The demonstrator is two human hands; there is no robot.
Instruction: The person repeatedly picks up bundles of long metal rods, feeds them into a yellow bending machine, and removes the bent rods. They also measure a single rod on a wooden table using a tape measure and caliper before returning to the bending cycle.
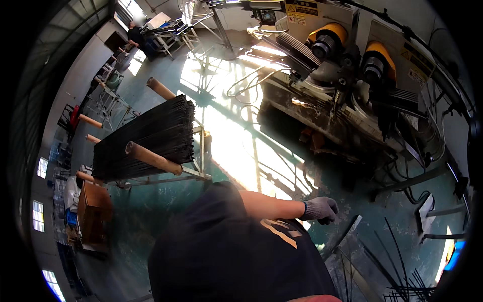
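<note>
My left hand [320, 209], in a grey knitted glove, hangs in front of my dark shirt [236, 256]. Its fingers are curled in, and nothing shows in them. The left forearm [274, 205] reaches across from the left. Close below the hand is a metal stand [347, 234], apart from it. Thin black rods [402, 282] stick up at the lower right. Only a strip of skin at the bottom edge may belong to my right arm; my right hand is out of sight.
On the left, a rack with brown round posts [153, 158] carries a stack of long black strips [143, 136]. A machine with orange-covered motors [329, 39] stands at upper right, its cables trailing. A brown box [94, 214] sits lower left; another person [135, 38] is far back.
</note>
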